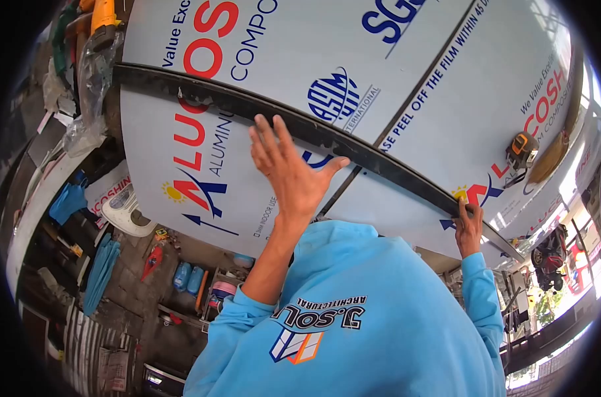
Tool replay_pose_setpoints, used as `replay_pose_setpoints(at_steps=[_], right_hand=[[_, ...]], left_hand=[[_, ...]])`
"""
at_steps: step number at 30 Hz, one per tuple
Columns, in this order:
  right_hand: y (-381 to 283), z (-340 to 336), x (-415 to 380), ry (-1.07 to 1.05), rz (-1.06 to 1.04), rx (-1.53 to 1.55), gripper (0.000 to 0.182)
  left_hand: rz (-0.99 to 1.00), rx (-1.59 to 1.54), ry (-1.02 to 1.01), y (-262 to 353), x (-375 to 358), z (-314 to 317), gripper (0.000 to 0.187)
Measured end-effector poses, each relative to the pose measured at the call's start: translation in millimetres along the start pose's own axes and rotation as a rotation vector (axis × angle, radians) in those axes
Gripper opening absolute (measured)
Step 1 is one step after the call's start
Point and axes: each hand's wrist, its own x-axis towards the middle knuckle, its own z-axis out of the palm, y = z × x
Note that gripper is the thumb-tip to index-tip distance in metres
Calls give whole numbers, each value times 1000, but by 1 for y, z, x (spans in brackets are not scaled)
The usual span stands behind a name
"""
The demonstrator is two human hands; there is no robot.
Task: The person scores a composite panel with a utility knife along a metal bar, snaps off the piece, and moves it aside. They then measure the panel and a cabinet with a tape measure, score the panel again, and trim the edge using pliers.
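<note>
We are looking down on film-covered sheets (446, 112) printed with red and blue lettering, and a long dark bar (393, 167) is lying slantwise across them. Beyond the bar, towards its right end, a tape measure (522, 151) is resting on the sheets. Down to the left, two blue bottles (188, 278) are standing out among the clutter on the floor (132, 261). The top edge is cutting off an orange tool (104, 16) and the sheets' far side; the left palm is facing away from us. Our left hand (288, 175) is spreading wide, its grip open, fingertips overlapping the bar's near edge. Our right hand (470, 228) is curling its fingers at the bar; whether that grip is closing on it, we cannot tell.
</note>
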Motion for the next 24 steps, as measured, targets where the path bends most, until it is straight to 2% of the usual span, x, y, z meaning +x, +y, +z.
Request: replay_pose_setpoints(at_steps=[2, 3, 6, 9, 15, 17, 18, 19, 20, 21, 22, 23, 24], right_hand=[[-20, -8, 9, -30, 9, 28, 70], [7, 0, 17, 97, 10, -12, 70], [2, -6, -1, 51, -16, 7, 70], [5, -7, -2, 62, -42, 22, 69], [10, -9, -4, 66, -82, 22, 66], [14, -3, -5, 130, -122, 46, 60], [18, 0, -6, 85, -91, 87, 60], [20, 3, -7, 176, -148, 113, 60], [22, 0, -11, 95, -114, 108, 61], [22, 1, -13, 46, -102, 161, 60], [26, 7, -17, 91, -123, 108, 60], [30, 8, -18, 105, -170, 156, 59], [29, 7, -18, 165, -160, 112, 59]], left_hand=[[-64, -3, -87, 1, 5, -6, 131], [5, -57, 12, 20, 11, 21, 131], [-47, 57, -45, 22, -2, 9, 137], [-66, 59, -3, 23, 3, 14, 138], [-121, 154, -45, 26, 1, 11, 141], [-48, 157, 47, 22, 5, 15, 140], [32, 178, 113, 17, 8, 19, 139], [99, 314, 128, 13, 13, 23, 135], [128, 367, 162, 10, 17, 32, 132], [16, 414, -55, 18, 22, 18, 128], [187, 493, 180, -30, 32, 50, 119], [159, 346, 153, -25, 33, 42, 118], [3, 390, 47, -8, 29, 31, 124]])
